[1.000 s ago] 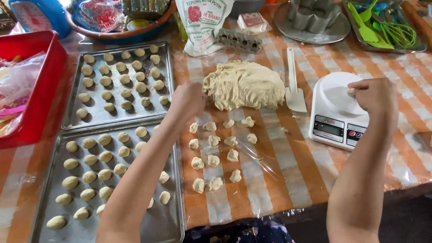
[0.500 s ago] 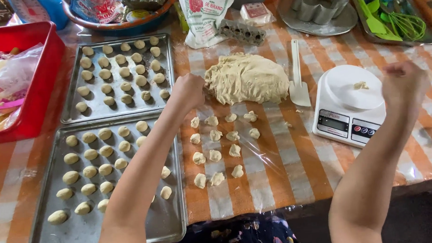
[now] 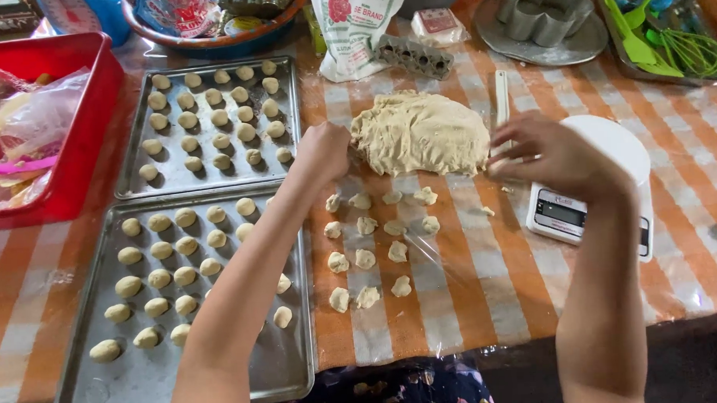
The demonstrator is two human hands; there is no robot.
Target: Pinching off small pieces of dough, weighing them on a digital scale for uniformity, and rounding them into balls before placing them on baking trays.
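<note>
A big mound of pale dough (image 3: 420,132) lies on clear plastic over the orange checked cloth. My left hand (image 3: 321,151) rests at the mound's left edge with its fingers curled under; what they hold is hidden. My right hand (image 3: 547,151) reaches across the white kitchen scale (image 3: 619,145), and its fingertips pinch the mound's right edge. Several small torn dough pieces (image 3: 376,248) sit in rows on the plastic in front of the mound.
Two metal trays of dough balls lie at the left, a near tray (image 3: 142,384) and a far tray (image 3: 175,180). A red bin (image 3: 78,132) stands far left. At the back are a white scraper (image 3: 501,93), a flour bag (image 3: 352,27), metal moulds (image 3: 539,20) and green utensils (image 3: 655,40).
My right hand has moved left from above and right of the scale to the dough mound's right edge. The left hand has stayed at the mound's left edge.
</note>
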